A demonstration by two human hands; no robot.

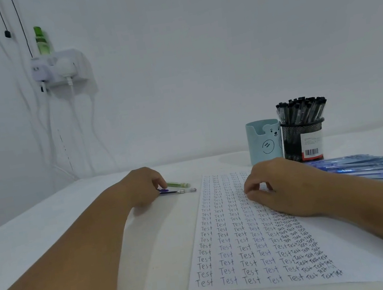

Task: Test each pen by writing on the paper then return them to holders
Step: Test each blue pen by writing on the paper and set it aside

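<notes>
- The paper (242, 245) lies flat on the white tabletop (36, 236) straight in front of the person, where either hand can reach it; columns of the word "Test" nearly fill it.
- The right hand (286, 187) rests on the sheet, fingers loosely curled and gripping nothing, probably to keep it from sliding.
- The left hand (145, 185) lies left of the paper with its fingertips curled onto the ends of a green pen (179, 184) and a clear pen (180, 191) lying side by side, seemingly to take one up.
- A mesh cup (304, 141) packed with black-capped pens (302, 108) and a pale blue bear cup (262, 143) stand touching behind the sheet.
- A heap of blue pens (366, 166) lies at the right, near the writing hand.
</notes>
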